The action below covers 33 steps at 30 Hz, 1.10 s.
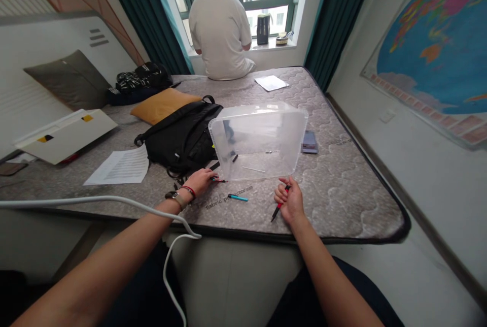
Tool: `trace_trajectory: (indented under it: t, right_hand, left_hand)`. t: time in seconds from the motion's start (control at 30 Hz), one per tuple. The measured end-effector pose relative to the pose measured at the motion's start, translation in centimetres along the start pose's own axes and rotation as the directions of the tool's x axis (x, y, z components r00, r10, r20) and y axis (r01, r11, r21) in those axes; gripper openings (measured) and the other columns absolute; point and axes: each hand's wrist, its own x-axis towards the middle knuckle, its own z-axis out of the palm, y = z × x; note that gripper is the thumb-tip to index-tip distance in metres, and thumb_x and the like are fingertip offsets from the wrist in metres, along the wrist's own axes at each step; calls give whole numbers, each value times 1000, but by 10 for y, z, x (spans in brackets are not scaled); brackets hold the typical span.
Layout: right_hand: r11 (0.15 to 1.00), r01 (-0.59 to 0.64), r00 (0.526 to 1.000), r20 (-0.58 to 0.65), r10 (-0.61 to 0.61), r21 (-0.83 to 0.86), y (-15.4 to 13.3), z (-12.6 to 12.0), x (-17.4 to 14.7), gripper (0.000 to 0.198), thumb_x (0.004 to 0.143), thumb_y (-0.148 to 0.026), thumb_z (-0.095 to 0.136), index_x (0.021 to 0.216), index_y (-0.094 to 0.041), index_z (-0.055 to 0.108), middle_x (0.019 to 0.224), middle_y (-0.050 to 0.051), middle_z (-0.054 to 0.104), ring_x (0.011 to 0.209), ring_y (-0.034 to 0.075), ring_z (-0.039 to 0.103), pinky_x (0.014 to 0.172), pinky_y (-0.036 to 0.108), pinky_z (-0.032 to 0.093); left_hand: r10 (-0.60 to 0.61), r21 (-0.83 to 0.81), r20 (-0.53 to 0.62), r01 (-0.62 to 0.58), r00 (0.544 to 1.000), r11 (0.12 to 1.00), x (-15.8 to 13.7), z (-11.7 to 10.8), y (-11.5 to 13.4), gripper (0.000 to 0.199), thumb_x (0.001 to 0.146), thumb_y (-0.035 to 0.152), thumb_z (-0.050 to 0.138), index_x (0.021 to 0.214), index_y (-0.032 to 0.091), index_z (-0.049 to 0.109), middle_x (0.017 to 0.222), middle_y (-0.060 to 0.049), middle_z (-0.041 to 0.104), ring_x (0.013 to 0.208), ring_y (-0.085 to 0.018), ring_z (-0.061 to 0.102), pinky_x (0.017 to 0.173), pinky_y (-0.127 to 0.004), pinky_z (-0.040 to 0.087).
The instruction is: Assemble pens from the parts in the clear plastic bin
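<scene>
My left hand (201, 182), with a watch and red bracelet at the wrist, is closed on a thin dark pen (219, 180) with a reddish tip, low over the mattress. A red and black pen (279, 206) is gripped in my right hand (291, 200), palm turned up, its dark tip pointing down. Between the hands lies a blue pen (238, 198) with a dark end. Just beyond them a clear plastic box (258, 113) rests on its side, opening towards me. Inside its outline show a short black object (235, 158) and a thin white stick (254, 169).
A black backpack (182, 136) leans against the box's left, beside printed paper (119, 167) and a yellow pillow (165, 103). Right of the box sits a bluish-grey case (309, 142). A white cable (125, 200) crosses over my left forearm. A person (220, 32) sits by the window.
</scene>
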Motion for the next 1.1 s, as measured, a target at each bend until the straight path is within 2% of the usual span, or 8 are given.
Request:
trace_trajectory:
  t: [0.3, 0.43, 0.57, 0.73, 0.83, 0.9, 1.0, 1.1]
  right_hand:
    - [998, 6, 1000, -27, -8, -58, 4, -4, 2, 20, 81, -39, 65, 82, -20, 62, 46, -11, 32, 37, 5, 19, 34, 17, 17]
    - [997, -6, 1000, -16, 5, -73, 6, -5, 1, 21, 80, -40, 66, 83, -19, 62, 47, -11, 33, 37, 5, 19, 34, 17, 17]
    - [994, -3, 1000, -13, 2, -105, 5, -4, -3, 20, 79, -38, 68, 83, -19, 63, 47, -11, 34, 38, 4, 21, 34, 17, 18]
    - [992, -6, 1000, -18, 4, -128, 5, -4, -5, 20, 77, -38, 68, 83, -19, 64, 47, -10, 35, 38, 5, 20, 35, 17, 18]
    - [992, -6, 1000, -13, 4, -129, 6, -5, -5, 20, 77, -38, 68, 83, -19, 64, 47, -10, 35, 38, 5, 20, 35, 17, 18]
    - [991, -6, 1000, -10, 5, -130, 6, -6, -4, 20, 78, -37, 68, 83, -18, 65, 48, -10, 35, 39, 5, 20, 35, 17, 18]
    - [989, -6, 1000, -5, 6, -150, 8, -6, -4, 19, 78, -37, 68, 83, -19, 65, 48, -10, 35, 39, 5, 20, 35, 17, 19]
    - [976, 23, 1000, 22, -18, -217, 10, -4, -6, 19, 79, -36, 68, 85, -19, 66, 50, -9, 37, 40, 5, 22, 35, 17, 20]
  left_hand:
    - [-383, -481, -303, 207, 872, 852, -38, -32, 10, 35, 93, 52, 47, 84, 21, 61, 68, 1, 60, 64, -16, 56, 63, -26, 42]
    - [-572, -902, -179, 98, 800, 420, -63, -42, -2, 52, 90, 62, 43, 58, 21, 47, 52, 3, 42, 50, -12, 42, 52, -25, 37]
    - [-682, -987, -61, -146, 729, -67, -89, -53, -19, 52, 89, 51, 33, 46, 22, 33, 44, 3, 29, 43, -12, 34, 46, -26, 36]
    - [-778, -934, 85, -222, 622, -279, -111, -60, -40, 48, 87, 53, 29, 51, 23, 31, 43, 5, 24, 39, -11, 25, 42, -26, 32]
    - [-817, -971, -18, -203, 577, -122, -116, -56, -57, 52, 86, 64, 21, 55, 24, 34, 48, 4, 28, 43, -13, 31, 46, -28, 38]
    - [-768, -965, -260, -128, 585, 229, -119, -48, -66, 52, 88, 62, 13, 57, 24, 32, 51, 4, 29, 47, -14, 34, 50, -30, 40]
    - [-502, -707, -480, 20, 719, 706, -128, -32, -68, 46, 92, 53, 24, 59, 24, 38, 56, 2, 35, 55, -17, 38, 60, -33, 42]
    - [-285, -538, -386, 37, 877, 842, -139, -13, -59, 30, 84, 44, 53, 62, 22, 51, 64, -2, 50, 67, -19, 45, 73, -35, 44]
